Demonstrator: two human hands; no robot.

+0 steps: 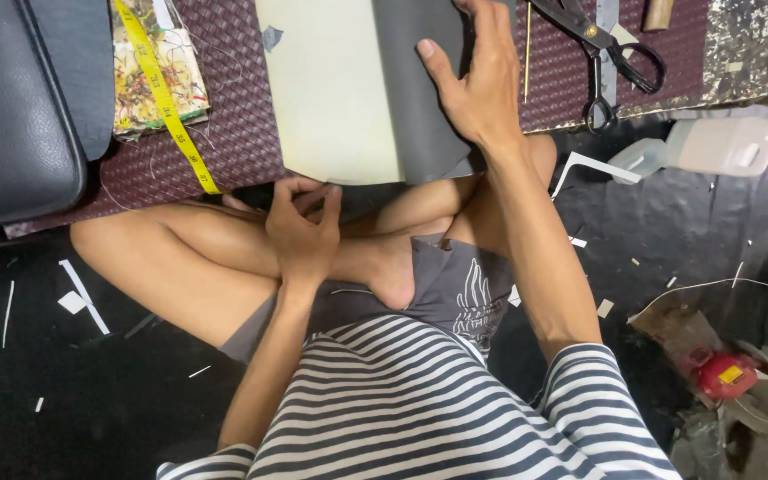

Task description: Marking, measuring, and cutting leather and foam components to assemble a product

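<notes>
I sit cross-legged on a dark floor in front of a low maroon woven board (242, 124). A cream sheet (331, 89) lies on the board, and a grey sheet (415, 107) overlaps its right side. My right hand (477, 84) lies flat on the grey sheet, fingers spread, pressing it down. My left hand (304, 227) is at the near edge of the cream sheet, fingers curled and pinching at that edge just above my knee.
A yellow tape measure (166, 98) crosses a patterned pad at the upper left, beside a dark blue leather bag (11, 116). Black scissors (602, 53) lie on the board's right. A translucent bottle (722, 147), paper scraps and a red object (722, 373) lie on the floor.
</notes>
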